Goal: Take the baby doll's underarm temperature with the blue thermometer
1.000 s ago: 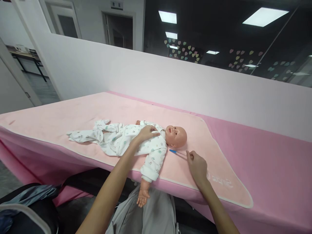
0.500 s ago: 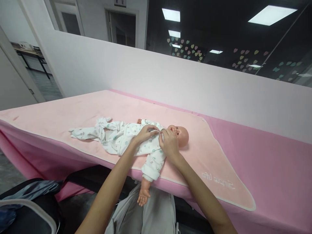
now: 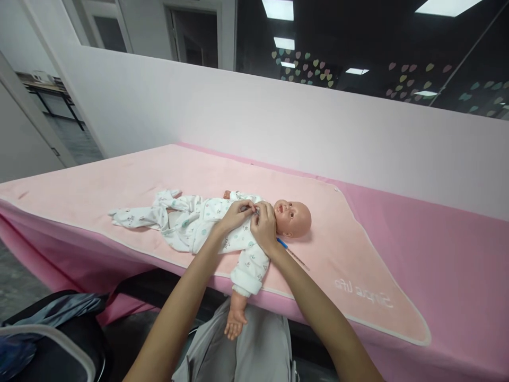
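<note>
A bald baby doll (image 3: 299, 218) lies on its back on a peach mat (image 3: 342, 254), its head to the right. It wears a white patterned garment (image 3: 207, 223) whose empty-looking legs stretch to the left. My left hand (image 3: 237, 214) pinches at the garment's upper chest, fingers closed. Right beside it my right hand (image 3: 264, 224) has its fingers closed at the same spot, just below the doll's chin. Something small and greyish shows between the fingertips, too small to make out. One doll arm (image 3: 236, 315) hangs over the near edge.
A thin blue-ended stick (image 3: 292, 252) lies on the mat by my right wrist. Pink cloth (image 3: 457, 254) covers the table under the mat. Behind stands a white wall (image 3: 318, 132); at lower left, a chair (image 3: 51, 339) with dark cloth.
My right hand has moved slightly left, away from the doll's face. The blue-ended stick now shows beside my right wrist. The view has shifted a little.
</note>
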`<action>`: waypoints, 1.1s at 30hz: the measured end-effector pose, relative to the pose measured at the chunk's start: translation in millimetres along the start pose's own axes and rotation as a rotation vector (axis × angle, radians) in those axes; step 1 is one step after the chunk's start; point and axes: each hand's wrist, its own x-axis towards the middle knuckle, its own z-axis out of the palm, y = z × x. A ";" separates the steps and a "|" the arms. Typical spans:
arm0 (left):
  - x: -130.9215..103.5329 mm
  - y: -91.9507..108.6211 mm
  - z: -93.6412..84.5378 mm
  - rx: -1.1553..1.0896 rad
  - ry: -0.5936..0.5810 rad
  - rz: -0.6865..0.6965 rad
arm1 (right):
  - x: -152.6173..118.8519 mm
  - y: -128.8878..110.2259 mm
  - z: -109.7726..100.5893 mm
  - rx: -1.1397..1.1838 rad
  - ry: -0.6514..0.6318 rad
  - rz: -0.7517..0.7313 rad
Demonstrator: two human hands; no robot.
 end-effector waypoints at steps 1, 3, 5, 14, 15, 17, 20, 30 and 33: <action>-0.1 1.0 0.0 0.001 0.005 -0.006 | -0.4 0.3 0.6 0.010 0.008 0.005; -0.3 3.1 0.2 -0.012 0.014 -0.014 | -1.2 1.0 1.8 0.027 0.025 0.009; -0.4 5.1 0.4 -0.033 0.025 -0.015 | -2.1 1.6 2.6 0.028 0.039 0.010; -1.2 9.7 -0.8 -0.019 0.046 -0.048 | -4.5 1.3 2.4 0.024 0.053 0.028; -1.3 10.6 -1.0 0.000 0.041 -0.038 | -4.8 1.4 2.6 0.026 0.063 0.025; -1.6 12.2 -1.1 0.046 0.036 -0.024 | -5.5 2.0 3.2 0.031 0.081 0.017; -2.1 13.0 -0.9 0.081 0.036 -0.021 | -6.8 3.7 4.5 0.035 0.107 0.027; -3.0 10.2 0.0 -0.006 0.170 -0.062 | -7.0 2.4 6.0 -0.004 0.146 0.018; -3.2 10.9 -0.5 -0.035 0.163 -0.054 | -7.3 1.2 5.2 -0.010 0.138 0.012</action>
